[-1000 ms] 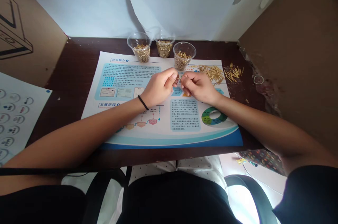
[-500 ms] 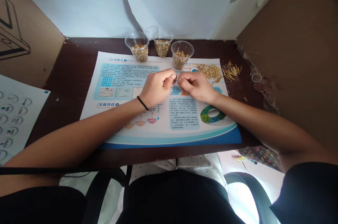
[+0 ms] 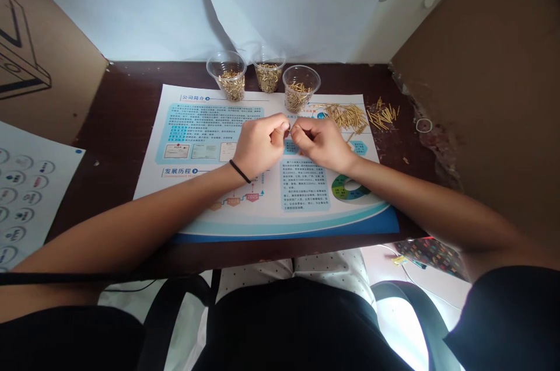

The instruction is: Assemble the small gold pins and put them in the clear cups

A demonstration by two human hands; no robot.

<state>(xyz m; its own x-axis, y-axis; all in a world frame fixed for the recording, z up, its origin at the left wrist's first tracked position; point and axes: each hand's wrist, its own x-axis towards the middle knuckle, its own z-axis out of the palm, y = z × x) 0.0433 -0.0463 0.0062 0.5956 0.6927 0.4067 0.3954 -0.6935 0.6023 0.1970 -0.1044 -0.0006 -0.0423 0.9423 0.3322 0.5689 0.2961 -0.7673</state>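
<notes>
My left hand (image 3: 261,144), with a black band at the wrist, is closed in a pinch over the printed sheet (image 3: 205,216). Fingertip to fingertip with it, my right hand (image 3: 322,142) is pinched shut too. Whatever the fingers hold is too small and hidden to make out. Just beyond the hands stands a clear plastic cup (image 3: 301,90) partly filled with small gold-coloured metal pieces. To the right of it, a pile of thin gold-coloured metal pins (image 3: 347,118) lies on the sheet, and a smaller heap of pins (image 3: 384,115) is on the dark table.
Two more clear cups, a left cup (image 3: 227,76) and a middle cup (image 3: 269,70), hold similar gold pieces near the back wall. A pale ring (image 3: 424,125) lies at the right. Cardboard panels (image 3: 490,102) flank the table (image 3: 131,91). Another printed sheet (image 3: 32,196) is at the left.
The fingertips of both hands have shifted slightly, and the small gold glint between them no longer shows. The view has moved a little; cups and pins stay in place.
</notes>
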